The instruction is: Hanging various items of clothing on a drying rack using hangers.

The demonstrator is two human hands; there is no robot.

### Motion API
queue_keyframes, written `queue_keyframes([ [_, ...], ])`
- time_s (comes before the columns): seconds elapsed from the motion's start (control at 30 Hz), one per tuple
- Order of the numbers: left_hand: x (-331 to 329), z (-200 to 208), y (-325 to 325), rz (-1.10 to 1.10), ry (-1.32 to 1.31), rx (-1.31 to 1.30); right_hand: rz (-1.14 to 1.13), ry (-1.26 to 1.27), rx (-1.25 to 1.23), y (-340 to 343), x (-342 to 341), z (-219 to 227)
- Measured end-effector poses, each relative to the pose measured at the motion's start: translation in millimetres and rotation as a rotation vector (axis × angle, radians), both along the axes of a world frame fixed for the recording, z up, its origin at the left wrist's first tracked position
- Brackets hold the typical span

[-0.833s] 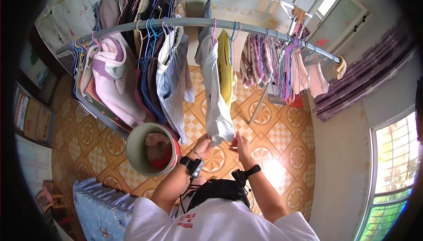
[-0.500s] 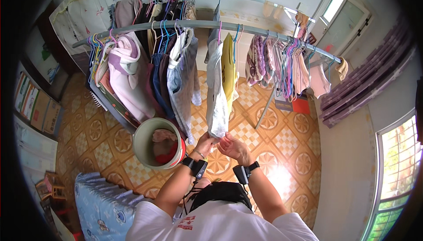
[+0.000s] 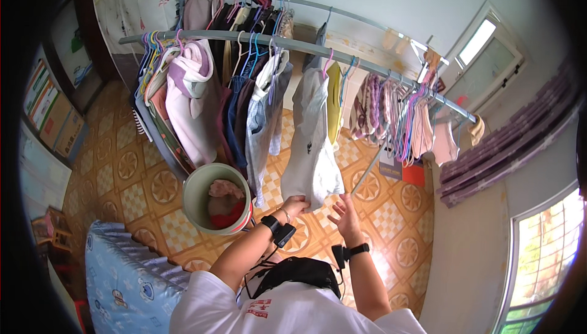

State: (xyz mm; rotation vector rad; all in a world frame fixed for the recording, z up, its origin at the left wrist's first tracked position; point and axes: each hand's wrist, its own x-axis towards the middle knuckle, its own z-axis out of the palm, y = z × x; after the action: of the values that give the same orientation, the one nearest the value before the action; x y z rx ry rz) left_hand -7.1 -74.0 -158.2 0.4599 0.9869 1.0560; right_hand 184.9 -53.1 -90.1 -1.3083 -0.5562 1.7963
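Note:
A pale grey-white shirt (image 3: pixel 309 150) hangs from a pink hanger (image 3: pixel 328 59) on the front rail, its lower hem spread sideways. At the hem's left part, my left hand (image 3: pixel 296 207) is closed on the cloth. My right hand (image 3: pixel 348 219) is at the right corner of the hem, thumb and forefinger pinching it while the other fingers stand apart. Just behind the shirt hangs a yellow-green garment (image 3: pixel 334 99). To its left are blue-grey jeans or trousers (image 3: pixel 258 126).
A pale bucket (image 3: pixel 191 202) with pink and red cloth (image 3: pixel 225 202) inside stands left of my hands. The front rail (image 3: pixel 202 34) carries many clothes; several hangers (image 3: pixel 406 126) cluster right. A blue patterned cover (image 3: pixel 131 279) lies lower left. The floor is tiled (image 3: pixel 125 163).
My hands have moved apart, the right one rightward, and the shirt's narrow, bunched hem is now spread wide. The whole view has shifted and tilted slightly.

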Motion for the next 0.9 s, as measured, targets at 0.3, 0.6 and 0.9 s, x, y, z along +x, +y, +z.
queue_keyframes([
  [0.3, -21, 1, 9, -0.299, 0.042, 0.114, 0.381, -0.378, 0.627, 75, -22, -9],
  [0.6, -45, 9, 11, -0.213, -0.176, 0.032, 0.444, -0.436, 0.619, 98, -49, -4],
  [0.9, -25, 11, 43, 0.328, -0.407, -0.214, 0.286, -1.079, 0.81, 50, -64, 19],
])
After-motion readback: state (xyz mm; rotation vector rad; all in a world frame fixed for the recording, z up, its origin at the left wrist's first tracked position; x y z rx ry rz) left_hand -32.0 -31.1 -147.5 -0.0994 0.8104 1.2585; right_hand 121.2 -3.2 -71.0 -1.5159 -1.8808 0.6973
